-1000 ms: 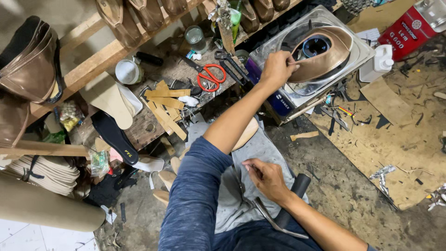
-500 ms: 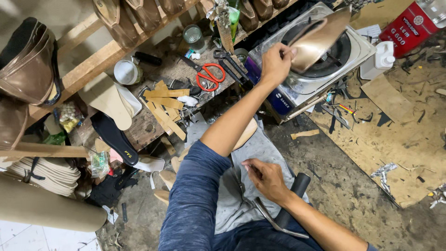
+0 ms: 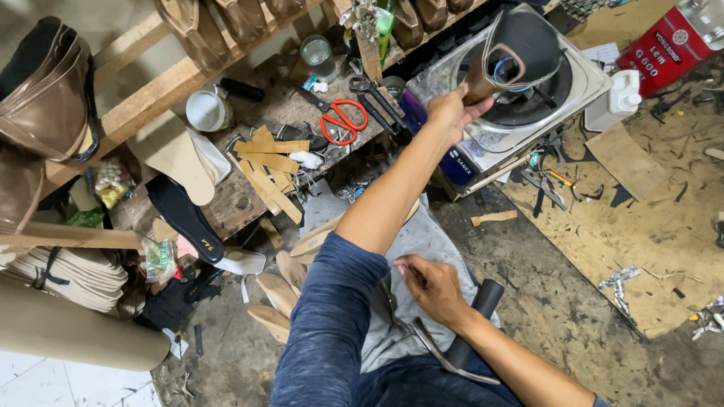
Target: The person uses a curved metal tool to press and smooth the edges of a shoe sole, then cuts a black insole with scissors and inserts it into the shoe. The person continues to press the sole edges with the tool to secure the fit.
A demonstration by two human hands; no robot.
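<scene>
We see a cluttered shoe workshop with a dirt floor [image 3: 573, 324], cardboard scraps and a low wooden worktop [image 3: 249, 203] carrying tan strips [image 3: 268, 162], red-handled scissors [image 3: 343, 120] and a white cup [image 3: 205, 111]. The left hand [image 3: 450, 111] reaches out over a small stove [image 3: 528, 98], its grip pinching the lower end of a curved brown shoe piece [image 3: 498, 60] held upright above the burner. The right hand [image 3: 431, 288] rests on the grey cloth [image 3: 430, 241] over the lap, fingers curled loosely; we cannot tell whether they clasp anything. A metal tool [image 3: 445, 354] lies just below it.
</scene>
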